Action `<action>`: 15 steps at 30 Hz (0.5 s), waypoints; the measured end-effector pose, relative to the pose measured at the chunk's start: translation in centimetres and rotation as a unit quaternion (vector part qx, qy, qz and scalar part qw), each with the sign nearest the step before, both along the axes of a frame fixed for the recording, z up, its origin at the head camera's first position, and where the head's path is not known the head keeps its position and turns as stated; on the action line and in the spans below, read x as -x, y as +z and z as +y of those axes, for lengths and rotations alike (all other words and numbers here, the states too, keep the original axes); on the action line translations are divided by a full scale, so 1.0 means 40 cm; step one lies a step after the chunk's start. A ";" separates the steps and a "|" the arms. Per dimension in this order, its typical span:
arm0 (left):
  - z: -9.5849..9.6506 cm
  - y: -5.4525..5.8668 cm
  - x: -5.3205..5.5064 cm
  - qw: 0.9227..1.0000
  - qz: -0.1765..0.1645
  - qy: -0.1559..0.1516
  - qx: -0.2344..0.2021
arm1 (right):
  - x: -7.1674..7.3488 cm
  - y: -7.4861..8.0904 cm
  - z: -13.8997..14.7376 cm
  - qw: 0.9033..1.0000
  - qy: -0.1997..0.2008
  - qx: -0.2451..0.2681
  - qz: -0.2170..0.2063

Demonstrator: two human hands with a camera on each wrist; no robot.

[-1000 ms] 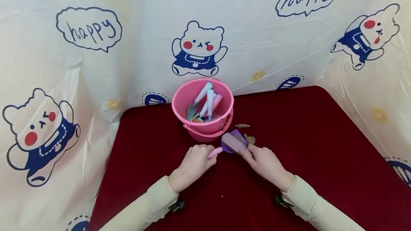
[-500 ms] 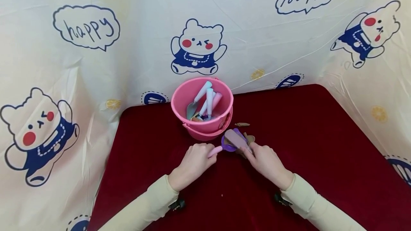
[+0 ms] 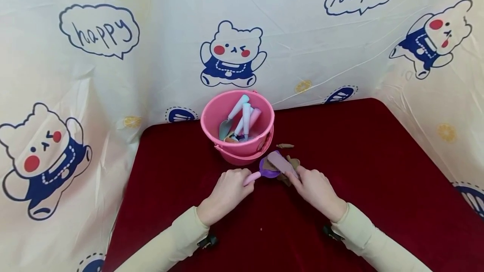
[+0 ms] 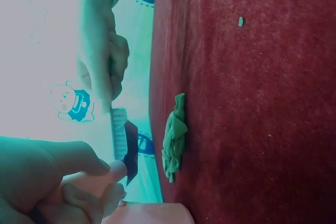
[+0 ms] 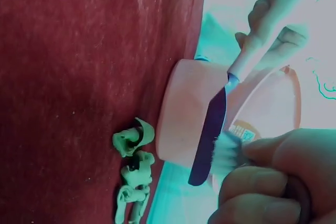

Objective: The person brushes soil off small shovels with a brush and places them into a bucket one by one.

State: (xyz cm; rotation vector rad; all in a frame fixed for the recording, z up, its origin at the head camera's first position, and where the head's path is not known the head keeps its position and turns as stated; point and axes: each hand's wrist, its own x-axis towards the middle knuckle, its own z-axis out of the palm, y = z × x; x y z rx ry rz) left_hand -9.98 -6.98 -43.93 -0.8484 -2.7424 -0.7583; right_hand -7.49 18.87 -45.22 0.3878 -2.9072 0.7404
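Note:
My left hand (image 3: 230, 190) grips the pink handle (image 3: 252, 178) of a small shovel with a purple blade (image 3: 268, 174). In my right hand (image 3: 316, 190) is a brush (image 3: 282, 164) with a pale mauve back. The right wrist view shows its bristles (image 5: 224, 150) against the shovel blade (image 5: 210, 132), which is raised above the table. Several crumpled brown pieces (image 3: 285, 180) lie on the cloth under and beside the shovel. They look greenish in the wrist views, where one curled piece (image 5: 134, 137) lies near the bucket. What they are made of cannot be told.
Just behind the shovel stands a pink bucket (image 3: 242, 151) with its handle folded down; several toy tools with pale handles (image 3: 246, 121) lean inside. Another brown piece (image 3: 285, 146) lies right of it. Dark red cloth (image 3: 359, 150) covers the table, and a printed curtain (image 3: 295, 45) surrounds it.
The brush has shifted slightly right and away across the shovel blade, uncovering more of the blade and the brown pieces below. My left hand has hardly moved.

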 end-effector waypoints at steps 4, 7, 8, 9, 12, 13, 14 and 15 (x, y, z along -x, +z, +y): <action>-0.001 0.002 0.002 1.000 -0.001 -0.002 -0.002 | 0.001 -0.002 -0.004 0.999 0.036 0.025 -0.008; 0.000 0.005 0.004 1.000 -0.003 -0.003 -0.004 | 0.000 -0.003 -0.007 0.999 0.046 0.019 -0.009; 0.000 0.005 0.004 1.000 -0.003 -0.003 -0.004 | -0.001 -0.002 -0.007 0.999 0.044 0.014 -0.009; 0.000 0.005 0.004 1.000 -0.001 -0.002 -0.002 | -0.001 -0.002 -0.006 0.999 0.038 0.009 -0.009; -0.002 0.003 0.003 1.000 0.003 0.002 0.001 | 0.000 0.001 -0.004 1.000 0.019 0.009 -0.017; -0.003 0.002 0.003 1.000 0.004 0.002 0.002 | 0.000 0.002 -0.005 1.000 0.015 0.011 -0.022; -0.003 0.001 0.003 1.000 0.005 0.002 0.001 | 0.000 0.003 -0.005 1.000 0.014 0.013 -0.025; -0.004 0.000 0.003 1.000 0.009 0.002 0.002 | 0.001 0.004 -0.007 0.999 0.013 0.015 -0.026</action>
